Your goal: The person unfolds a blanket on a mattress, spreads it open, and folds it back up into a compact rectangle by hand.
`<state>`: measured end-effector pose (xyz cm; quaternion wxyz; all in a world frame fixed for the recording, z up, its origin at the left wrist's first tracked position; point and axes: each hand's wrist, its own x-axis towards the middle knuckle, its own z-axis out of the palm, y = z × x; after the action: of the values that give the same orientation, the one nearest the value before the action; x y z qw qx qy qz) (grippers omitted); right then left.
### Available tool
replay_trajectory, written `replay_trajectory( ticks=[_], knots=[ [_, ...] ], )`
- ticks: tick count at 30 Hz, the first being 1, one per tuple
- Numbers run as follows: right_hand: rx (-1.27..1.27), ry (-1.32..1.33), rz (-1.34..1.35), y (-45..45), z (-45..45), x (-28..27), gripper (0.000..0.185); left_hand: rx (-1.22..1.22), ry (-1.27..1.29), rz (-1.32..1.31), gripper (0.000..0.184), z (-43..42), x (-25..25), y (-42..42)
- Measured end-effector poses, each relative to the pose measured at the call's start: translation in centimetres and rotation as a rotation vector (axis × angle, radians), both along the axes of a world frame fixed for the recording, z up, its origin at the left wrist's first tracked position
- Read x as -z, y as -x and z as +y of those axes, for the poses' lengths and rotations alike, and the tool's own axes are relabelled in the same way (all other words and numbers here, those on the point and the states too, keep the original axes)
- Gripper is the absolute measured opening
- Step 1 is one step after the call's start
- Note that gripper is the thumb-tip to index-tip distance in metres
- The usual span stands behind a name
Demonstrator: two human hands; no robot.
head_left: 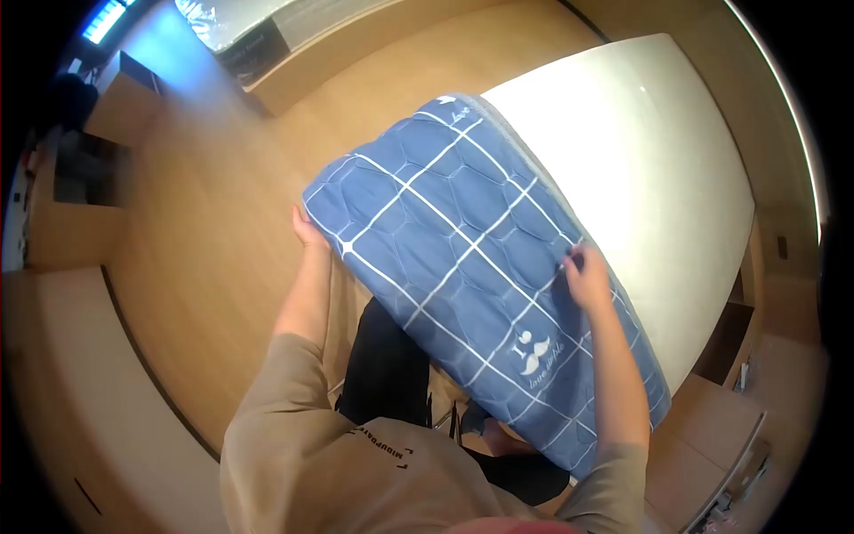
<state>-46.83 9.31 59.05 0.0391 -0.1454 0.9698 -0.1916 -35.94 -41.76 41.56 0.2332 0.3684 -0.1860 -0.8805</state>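
Observation:
A folded blue quilted mattress pad [449, 254] with white grid lines and printed lettering lies slanted in front of me, partly over the white mattress [645, 142]. My left hand [309, 231] grips the pad's left corner, with some of its fingers hidden behind the edge. On the right, my right hand [587, 276] is closed on the pad near its long edge beside the mattress. Its fingers are curled, and the cloth between them is hard to see.
Wooden floor [205, 258] stretches to the left and far side. Along the left stand a pale cabinet [107, 356] and a box-like wooden unit [129, 98]. A wooden bedside unit [703, 436] is at the lower right. Another plastic-wrapped mattress [240, 22] is at the top.

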Motion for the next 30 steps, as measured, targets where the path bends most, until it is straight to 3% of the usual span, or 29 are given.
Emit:
replay_trajectory(
  ticks=[2, 7, 10, 11, 12, 14, 16, 19, 21, 24, 27, 30],
  knots=[
    [0.003, -0.111, 0.070, 4.5, -5.4, -0.3, 0.035, 0.005, 0.022, 0.087, 0.073, -0.9, 6.5, -0.3],
    [0.129, -0.106, -0.257, 10.9, -11.3, 1.7, 0.048, 0.166, -0.174, 0.296, 0.073, -2.9, 8.4, 1.3],
    [0.022, -0.002, -0.495, 13.4, -10.5, 1.6, 0.045, 0.179, -0.127, 0.301, 0.074, -4.3, 6.3, 3.5],
    [0.020, 0.170, -0.297, 12.3, -11.3, -0.7, 0.036, 0.137, -0.087, 0.295, 0.075, -4.9, 5.9, 4.4],
    [0.036, 0.349, -0.271, 12.6, -10.3, -0.8, 0.029, 0.091, -0.052, 0.281, 0.075, -5.7, 5.7, 4.4],
    [0.207, 0.430, -0.318, 12.2, -9.1, 0.5, 0.026, 0.104, -0.029, 0.192, 0.076, -8.9, 6.8, 3.7],
    [0.249, 0.299, -0.246, 10.9, -9.8, 2.9, 0.031, 0.155, -0.024, 0.052, 0.069, -11.7, 9.1, 3.9],
    [0.084, -0.067, 0.029, 11.0, -8.0, 8.6, 0.040, 0.364, 0.092, -0.092, 0.061, -13.9, 10.8, 5.4],
    [0.061, -0.176, 0.057, 11.2, -8.4, 8.2, 0.040, 0.552, 0.052, -0.107, 0.059, -16.1, 14.1, 5.7],
    [0.138, -0.353, 0.216, 9.5, -9.5, 7.9, 0.042, 0.186, 0.547, -0.351, 0.063, -18.3, 11.2, 7.6],
    [0.323, -0.581, 0.300, 8.3, -11.5, 7.0, 0.048, -0.027, 0.662, -0.289, 0.065, -19.1, 5.8, 7.3],
    [0.380, -0.594, 0.116, 8.5, -13.1, 4.7, 0.048, 0.283, 0.825, -0.741, 0.054, -18.3, 10.0, 5.9]
  ],
)
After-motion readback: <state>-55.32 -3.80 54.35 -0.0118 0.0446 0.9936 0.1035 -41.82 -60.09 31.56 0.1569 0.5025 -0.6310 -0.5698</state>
